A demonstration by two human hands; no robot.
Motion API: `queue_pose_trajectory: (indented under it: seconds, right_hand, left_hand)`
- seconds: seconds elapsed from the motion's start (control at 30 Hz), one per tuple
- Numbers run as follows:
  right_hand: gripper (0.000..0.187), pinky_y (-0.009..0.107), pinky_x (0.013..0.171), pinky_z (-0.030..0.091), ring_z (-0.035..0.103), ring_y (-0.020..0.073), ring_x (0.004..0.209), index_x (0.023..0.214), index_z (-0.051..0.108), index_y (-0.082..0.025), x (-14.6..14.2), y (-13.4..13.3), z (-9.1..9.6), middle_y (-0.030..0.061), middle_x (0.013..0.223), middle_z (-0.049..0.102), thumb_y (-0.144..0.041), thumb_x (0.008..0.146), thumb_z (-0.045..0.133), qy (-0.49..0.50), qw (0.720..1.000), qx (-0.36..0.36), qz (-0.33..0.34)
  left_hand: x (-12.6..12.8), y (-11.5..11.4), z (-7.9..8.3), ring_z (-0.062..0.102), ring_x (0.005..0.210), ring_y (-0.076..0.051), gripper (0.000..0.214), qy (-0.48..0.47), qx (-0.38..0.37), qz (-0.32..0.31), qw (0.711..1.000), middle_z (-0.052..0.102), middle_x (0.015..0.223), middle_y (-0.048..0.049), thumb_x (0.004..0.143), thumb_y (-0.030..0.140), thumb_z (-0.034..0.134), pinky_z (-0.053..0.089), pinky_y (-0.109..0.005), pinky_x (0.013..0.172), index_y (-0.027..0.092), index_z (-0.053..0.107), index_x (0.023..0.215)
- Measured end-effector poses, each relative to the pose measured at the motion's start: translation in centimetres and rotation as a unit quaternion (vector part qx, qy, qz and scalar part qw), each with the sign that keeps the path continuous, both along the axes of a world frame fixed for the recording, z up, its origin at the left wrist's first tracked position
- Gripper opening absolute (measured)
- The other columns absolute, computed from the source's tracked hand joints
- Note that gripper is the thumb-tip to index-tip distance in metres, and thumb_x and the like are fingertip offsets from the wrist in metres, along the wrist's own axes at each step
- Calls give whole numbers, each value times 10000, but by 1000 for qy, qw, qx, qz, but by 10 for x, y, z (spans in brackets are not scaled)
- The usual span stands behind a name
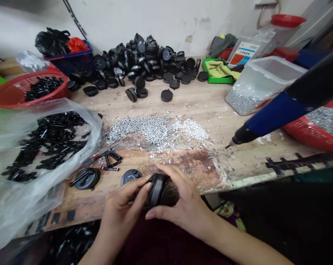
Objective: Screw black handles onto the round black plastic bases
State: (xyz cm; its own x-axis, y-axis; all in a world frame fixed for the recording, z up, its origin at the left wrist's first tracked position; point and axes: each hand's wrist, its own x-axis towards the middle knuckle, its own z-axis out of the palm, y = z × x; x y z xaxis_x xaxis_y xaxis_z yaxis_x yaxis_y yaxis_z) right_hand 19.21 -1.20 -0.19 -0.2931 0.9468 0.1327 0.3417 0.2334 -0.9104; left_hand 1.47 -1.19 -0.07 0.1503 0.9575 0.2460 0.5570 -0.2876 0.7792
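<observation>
Right here at the front of the bench, a ribbed black round part (157,190) is held up between both hands, standing on its edge. The left hand (121,211) pinches it from the side, thumb and fingers pressed in, while the right hand (180,198) wraps around it, fingers over the top, thumb below. Just beside them sits a flat black round cap (131,177), then a black disc with a lever arm (86,178) and some loose black fittings (110,159). Beyond, a spill of silver screws (144,129) runs across the wooden workbench (210,106), a blue electric screwdriver (268,114) hangs at right, and a clear plastic bag of black parts (94,125) lies at left.
</observation>
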Motion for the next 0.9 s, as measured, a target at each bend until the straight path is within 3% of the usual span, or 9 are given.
queue_pose_trajectory:
  seconds: [0.27,0.7,0.9]
  right_hand:
    - [754,351,986,466,565,214,1150,1251,464,-244,-2,-2,-2,61,1240,582,-472,614,799,10,998,-54,-21]
    - [660,342,974,455,566,197,1111,1222,463,-262,-3,-2,-4,40,1210,586,-456,668,767,11,997,-72,-29]
    - [654,328,971,448,561,189,1100,1207,461,-278,-5,-2,-6,27,1201,577,-437,660,781,22,997,-69,-36]
  left_hand:
    - [10,-3,1,703,602,-140,139,-79,-124,59,987,759,723,11,782,231,638,555,-169,547,188,737,869]
    - [6,-8,-9,711,762,-122,202,-34,-17,39,999,758,914,10,807,179,641,555,-179,721,226,701,994]
    - [6,-5,-8,701,729,-113,192,-16,5,42,999,752,893,10,812,183,643,551,-184,710,213,686,996]
